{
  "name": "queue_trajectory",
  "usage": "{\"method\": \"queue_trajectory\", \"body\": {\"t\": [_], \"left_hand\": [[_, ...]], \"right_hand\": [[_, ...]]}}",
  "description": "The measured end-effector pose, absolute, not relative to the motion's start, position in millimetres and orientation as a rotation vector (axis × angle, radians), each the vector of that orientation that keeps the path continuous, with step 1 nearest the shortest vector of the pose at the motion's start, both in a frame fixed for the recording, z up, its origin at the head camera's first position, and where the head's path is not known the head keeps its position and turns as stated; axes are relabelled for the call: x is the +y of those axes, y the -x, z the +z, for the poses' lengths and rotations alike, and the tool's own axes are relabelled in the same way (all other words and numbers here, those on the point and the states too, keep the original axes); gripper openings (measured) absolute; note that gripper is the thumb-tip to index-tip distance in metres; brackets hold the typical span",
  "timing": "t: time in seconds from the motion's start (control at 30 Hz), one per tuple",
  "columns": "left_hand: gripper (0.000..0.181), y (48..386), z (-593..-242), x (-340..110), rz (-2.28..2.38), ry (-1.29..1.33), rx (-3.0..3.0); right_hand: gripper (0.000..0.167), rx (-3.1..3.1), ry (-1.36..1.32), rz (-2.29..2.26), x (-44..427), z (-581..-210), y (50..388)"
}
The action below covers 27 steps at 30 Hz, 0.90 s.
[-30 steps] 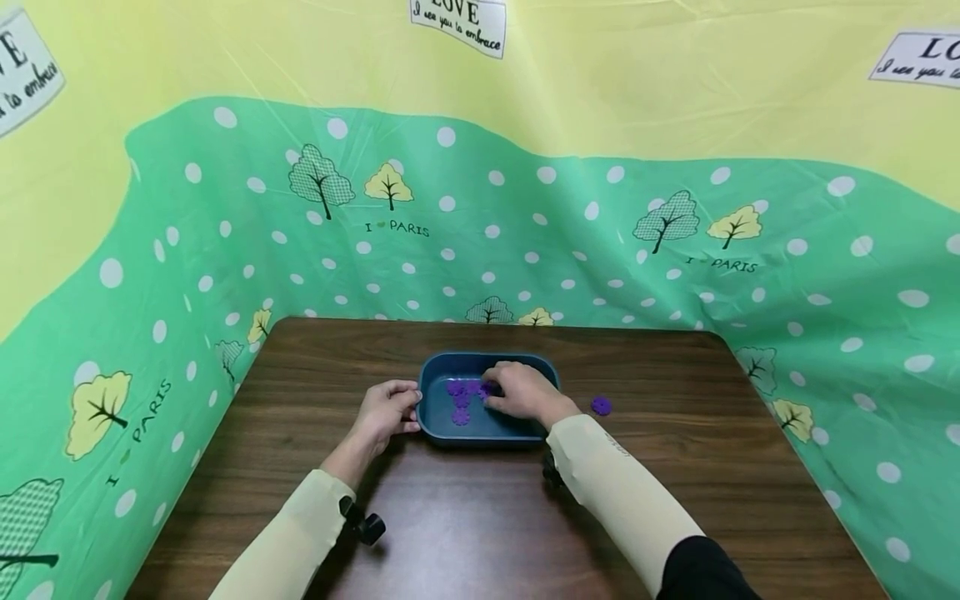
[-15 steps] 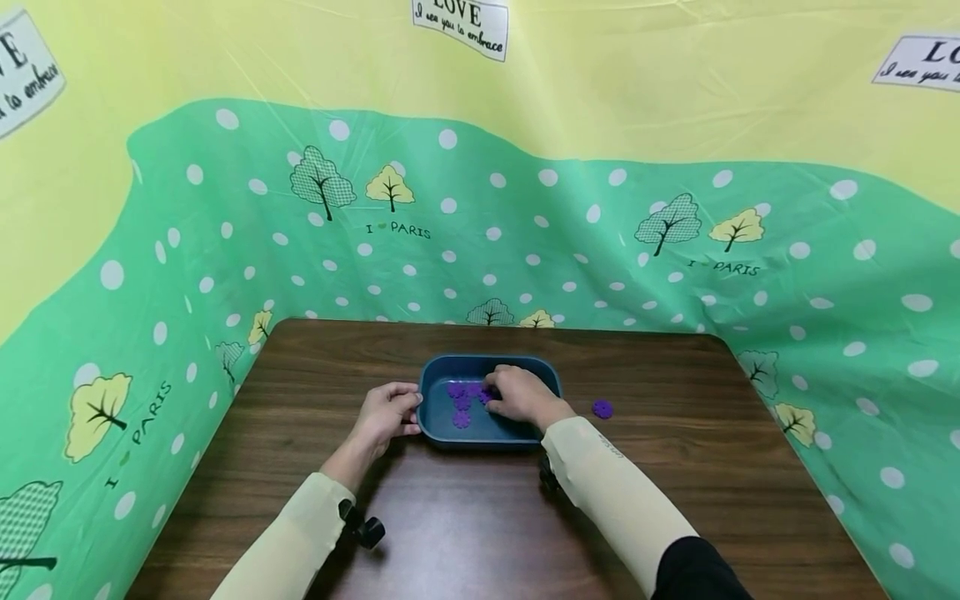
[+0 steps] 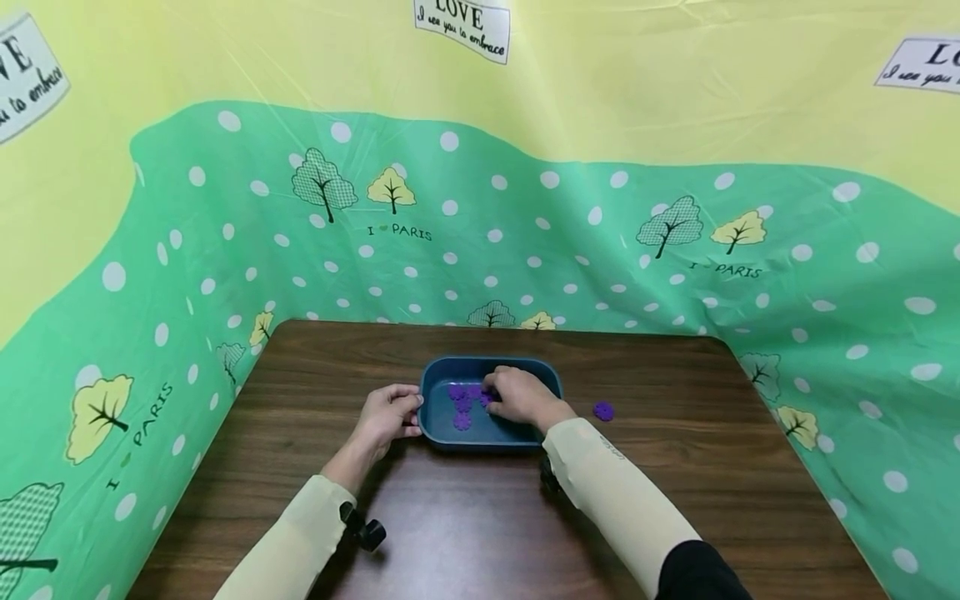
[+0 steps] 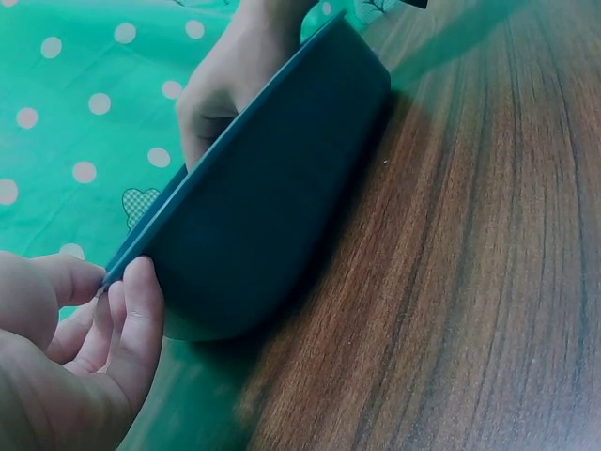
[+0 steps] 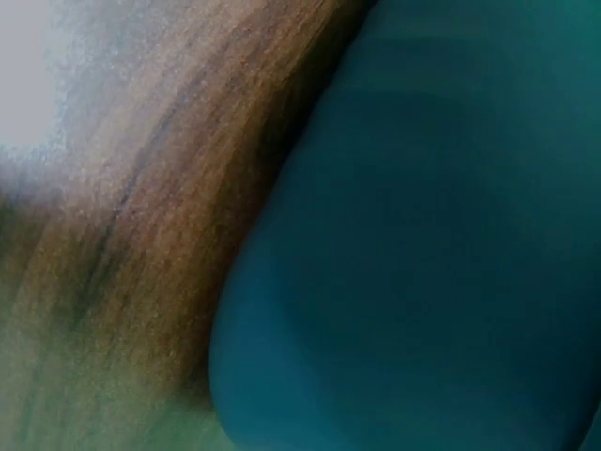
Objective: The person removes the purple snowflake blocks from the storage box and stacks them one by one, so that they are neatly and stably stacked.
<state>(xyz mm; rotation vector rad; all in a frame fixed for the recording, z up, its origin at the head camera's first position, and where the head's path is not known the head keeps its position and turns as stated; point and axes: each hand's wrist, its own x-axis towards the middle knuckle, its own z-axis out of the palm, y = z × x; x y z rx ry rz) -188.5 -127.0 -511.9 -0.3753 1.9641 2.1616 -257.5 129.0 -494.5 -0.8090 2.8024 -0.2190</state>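
A dark blue rectangular tray [image 3: 491, 437] sits on the table, its outer wall [image 4: 272, 207] filling much of the left wrist view. My left hand [image 3: 386, 414] pinches the tray's left rim between thumb and fingers, also clear from that hand [image 4: 84, 348] in the left wrist view. Inside the tray, several purple notched discs [image 3: 462, 406] lie in a T-like group. My right hand [image 3: 521, 396] reaches over the right part of the tray, its curled thumb and fingers pinching a purple notched disc [image 3: 486, 399] at the group's right end. The right wrist view shows only tray wall and table.
One more purple notched disc [image 3: 603, 411] lies on the table just right of the tray. Brown wood-grain table [image 3: 465, 517] surrounds the tray. Behind it hangs a green and yellow printed cloth [image 3: 450, 225].
My right hand and forearm have shifted very slightly, fingers staying at the same disc. The left hand keeps its place on the rim. The whole head view has drifted a little.
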Motion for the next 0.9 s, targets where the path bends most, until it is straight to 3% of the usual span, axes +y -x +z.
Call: {"method": "queue_trajectory", "body": {"t": [0.9], "left_hand": [[0.035, 186, -512, -126, 2.169, 0.373, 1.971]], "right_hand": [[0.033, 2.881, 0.823, -0.382, 160, -482, 249]]}}
